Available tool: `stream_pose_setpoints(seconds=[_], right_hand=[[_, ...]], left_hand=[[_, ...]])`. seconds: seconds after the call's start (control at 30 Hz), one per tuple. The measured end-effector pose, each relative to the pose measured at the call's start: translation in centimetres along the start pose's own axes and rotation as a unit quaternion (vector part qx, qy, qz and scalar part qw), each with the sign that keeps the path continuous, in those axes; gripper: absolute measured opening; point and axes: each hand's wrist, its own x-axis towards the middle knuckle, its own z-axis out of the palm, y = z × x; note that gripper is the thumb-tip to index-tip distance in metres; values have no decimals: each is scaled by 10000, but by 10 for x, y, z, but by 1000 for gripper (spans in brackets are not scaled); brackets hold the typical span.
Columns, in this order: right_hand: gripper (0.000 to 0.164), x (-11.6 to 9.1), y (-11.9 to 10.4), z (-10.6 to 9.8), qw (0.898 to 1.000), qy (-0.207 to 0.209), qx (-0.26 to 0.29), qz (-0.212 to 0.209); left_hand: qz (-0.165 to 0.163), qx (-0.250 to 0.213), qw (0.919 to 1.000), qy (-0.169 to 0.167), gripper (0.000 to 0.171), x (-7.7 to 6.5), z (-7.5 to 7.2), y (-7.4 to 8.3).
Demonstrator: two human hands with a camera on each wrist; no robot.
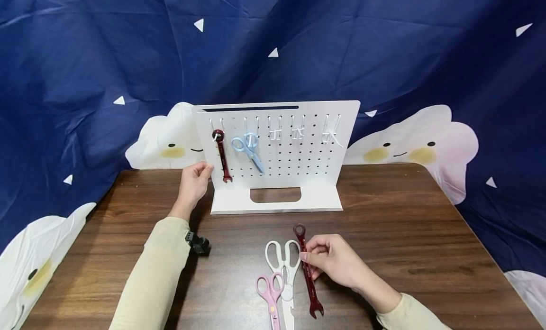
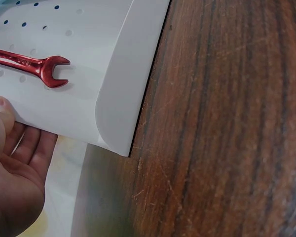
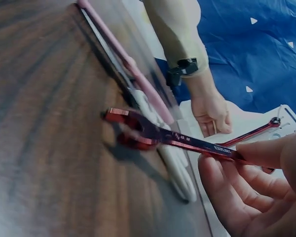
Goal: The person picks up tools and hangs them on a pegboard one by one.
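While my right hand point(image 1: 334, 259) pinches the red combination wrench point(image 1: 310, 282) by its shank, just right of the white kitchen shears point(image 1: 287, 292), my left hand point(image 1: 195, 182) grips the left edge of the white pegboard point(image 1: 277, 171), thumb in front and fingers behind. I judge it sound practice to lift the wrench clear of the shears before any sideways movement, with a pinch firm enough to resist twisting and the board braced without tilting.
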Motion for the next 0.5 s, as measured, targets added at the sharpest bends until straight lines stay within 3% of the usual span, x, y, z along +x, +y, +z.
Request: stream_pose_setpoints(seconds=[0.3, 0.5], right_hand=[[22, 6, -10, -8, 9990, 158, 278, -305], [24, 10, -21, -12, 9965, 516, 379, -540]], left_hand=[[21, 39, 10000, -2, 29, 1, 0, 1], [-9, 73, 10000, -8, 29, 0, -1, 1]])
